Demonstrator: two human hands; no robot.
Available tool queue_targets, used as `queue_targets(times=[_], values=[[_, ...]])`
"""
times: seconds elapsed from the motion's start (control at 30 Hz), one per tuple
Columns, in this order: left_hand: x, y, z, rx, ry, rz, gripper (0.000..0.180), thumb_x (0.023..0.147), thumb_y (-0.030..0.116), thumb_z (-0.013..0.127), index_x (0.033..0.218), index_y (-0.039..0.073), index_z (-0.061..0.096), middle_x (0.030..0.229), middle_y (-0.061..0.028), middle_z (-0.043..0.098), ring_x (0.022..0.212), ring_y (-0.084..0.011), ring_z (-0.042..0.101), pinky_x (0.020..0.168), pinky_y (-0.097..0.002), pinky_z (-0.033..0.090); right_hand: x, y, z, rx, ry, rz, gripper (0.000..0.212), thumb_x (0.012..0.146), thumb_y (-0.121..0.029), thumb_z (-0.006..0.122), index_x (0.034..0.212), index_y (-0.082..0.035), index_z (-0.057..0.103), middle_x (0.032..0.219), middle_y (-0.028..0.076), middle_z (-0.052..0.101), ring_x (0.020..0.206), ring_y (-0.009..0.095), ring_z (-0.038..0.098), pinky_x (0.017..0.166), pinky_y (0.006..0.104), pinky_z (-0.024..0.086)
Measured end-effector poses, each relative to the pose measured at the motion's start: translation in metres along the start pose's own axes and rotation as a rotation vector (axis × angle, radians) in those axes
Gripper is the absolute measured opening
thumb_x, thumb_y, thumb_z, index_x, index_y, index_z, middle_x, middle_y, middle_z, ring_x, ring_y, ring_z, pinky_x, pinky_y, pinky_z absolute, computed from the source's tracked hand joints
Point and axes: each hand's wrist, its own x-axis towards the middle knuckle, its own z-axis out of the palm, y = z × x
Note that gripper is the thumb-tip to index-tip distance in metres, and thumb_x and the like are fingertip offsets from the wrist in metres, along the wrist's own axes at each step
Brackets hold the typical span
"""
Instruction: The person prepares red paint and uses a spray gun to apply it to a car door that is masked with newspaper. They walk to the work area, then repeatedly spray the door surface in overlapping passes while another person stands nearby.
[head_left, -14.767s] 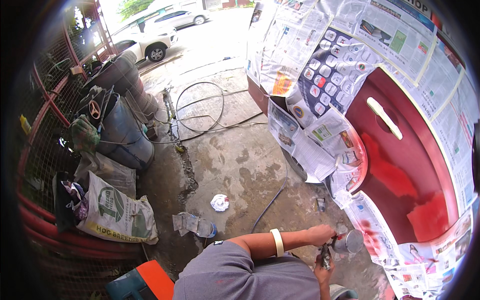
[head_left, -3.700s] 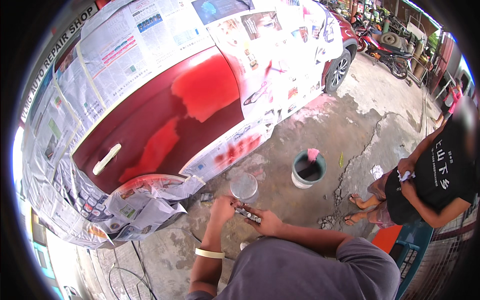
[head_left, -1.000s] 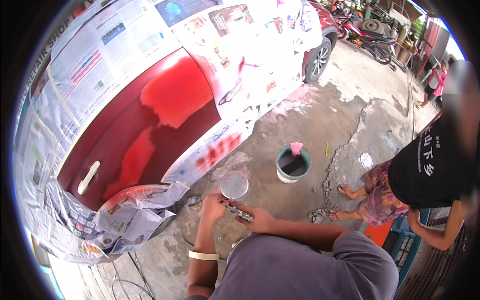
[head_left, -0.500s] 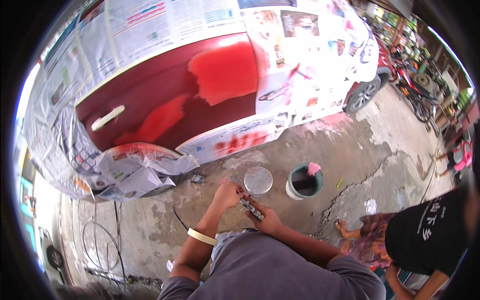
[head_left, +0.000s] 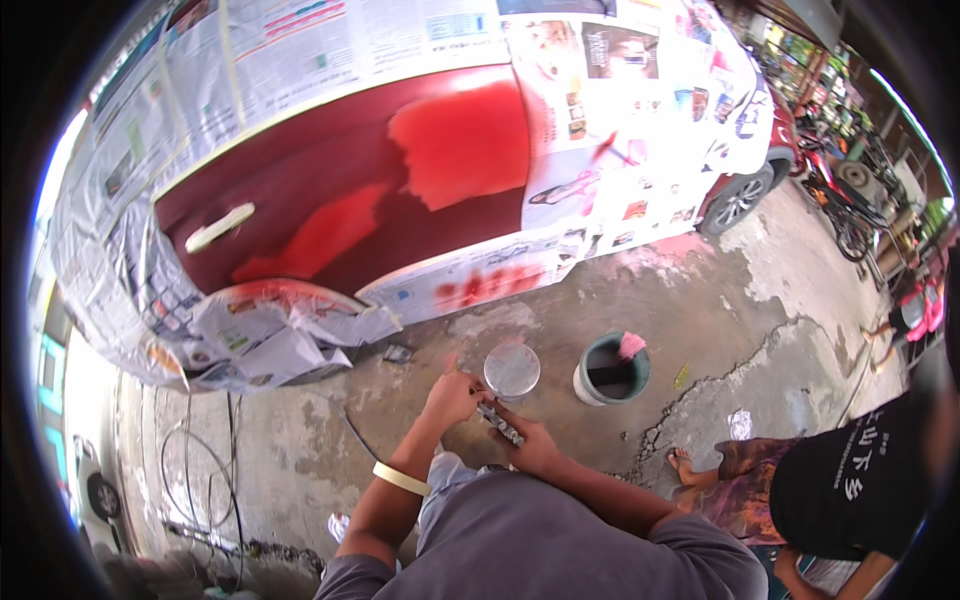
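Note:
Both my hands work close together in front of my waist on a silver metal spray gun (head_left: pixel 500 426). The fingers of my right hand (head_left: pixel 532 446) are wrapped round its body. My left hand (head_left: pixel 455 399) is closed at its far end, fingertips pinched near the front. Just beyond the hands is a round silver cup top (head_left: pixel 511 371); how it joins the gun is hidden. A cream tape roll (head_left: pixel 403 478) circles my left forearm. Ahead stands a car door panel (head_left: pixel 300 200), dark red with brighter red patches, framed by newspaper masking (head_left: pixel 600 150).
A bucket (head_left: pixel 580 385) of dark liquid with a pink cloth (head_left: pixel 631 345) on its rim stands right of the cup. A hose (head_left: pixel 235 480) lies on the concrete at left. Another person (head_left: pixel 850 480) is close at right. Motorcycles (head_left: pixel 850 200) are parked beyond.
The view has shifted slightly, so the car sits a little further right in the picture. Both hands keep their hold on the spray gun, with almost no movement.

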Motion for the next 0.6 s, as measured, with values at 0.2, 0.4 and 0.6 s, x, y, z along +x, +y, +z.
queue_targets(times=[0.2,0.4,0.6], values=[[0.017,-0.030,0.030,-0.652,0.254,-0.012,0.016,0.096,0.010,0.064,0.105,0.000,0.072,0.097,-0.0071,0.074,0.065,-0.0145,0.067,0.056,-0.0298,0.056,0.054,0.018,0.007,-0.084,0.326,-0.031,0.053,0.096,-0.028,0.068,0.145,-0.013,0.053,0.120,0.026,0.066,0.108,0.043,0.064,0.084,0.0422,0.055],[0.032,-0.043,0.013,-0.732,-0.319,0.047,0.022,0.096,0.010,0.065,0.114,-0.002,0.067,0.098,-0.0072,0.073,0.074,-0.0135,0.067,0.067,-0.0283,0.055,0.133,-0.014,0.004,0.028,0.573,0.100,0.049,0.096,-0.029,0.068,0.139,-0.009,0.058,0.113,0.027,0.068,0.104,0.041,0.068,0.079,0.0402,0.055],[0.064,-0.051,-0.028,-0.897,-0.428,0.165,0.021,0.094,0.009,0.067,0.113,0.001,0.067,0.096,-0.0028,0.071,0.074,-0.0112,0.064,0.067,-0.0259,0.049,0.187,-0.056,0.031,0.224,0.675,0.040,0.049,0.099,-0.026,0.066,0.139,-0.001,0.055,0.085,0.006,0.067,0.076,0.009,0.062,0.069,0.0284,0.052]])
